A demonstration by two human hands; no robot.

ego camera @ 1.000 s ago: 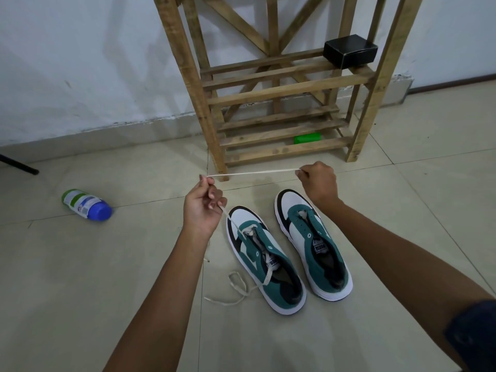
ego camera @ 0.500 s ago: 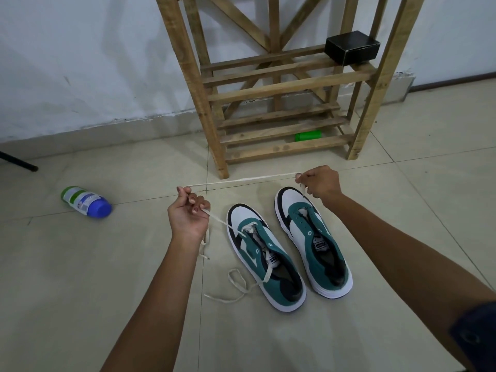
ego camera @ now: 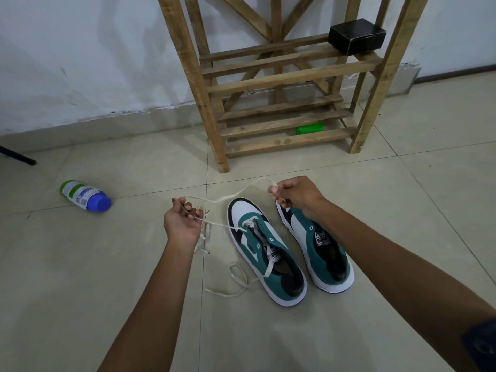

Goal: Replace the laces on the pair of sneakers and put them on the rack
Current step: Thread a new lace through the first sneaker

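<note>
- Since half a second ago we have let the lace (ego camera: 230, 196) go slack: it ran taut and straight between our hands, and now it sags in a wavy loop, with our right hand (ego camera: 298, 194) lower and closer to the sneakers.
- Beyond the sneakers stands the wooden rack (ego camera: 268, 84) against the white wall (ego camera: 80, 55), with nothing of the pair on its slats.
- Our left sneaker (ego camera: 265, 253) lies on the tiled floor (ego camera: 107, 277) in front of the rack, toe toward it; the lace comes out near its toe eyelets, and a second stretch trails from its tongue onto the floor to its left.
- Just beside it, on its right, lies the right sneaker (ego camera: 316, 245), which shows no lace in its eyelets.
- Our left hand (ego camera: 182, 221), to the left of the left sneaker's toe, is palm-up with fingers curled round the lace; loose strands hang below it.
- Our right hand is over the right sneaker's toe, pinching the other end of the lace.
- Well to the left of the sneakers, a blue-capped bottle (ego camera: 84, 196) lies on its side.
- On the rack's middle shelf, at its right end, sits a black box (ego camera: 357, 36).
- Under the rack's lowest slats lies a green cylinder (ego camera: 310, 128).
</note>
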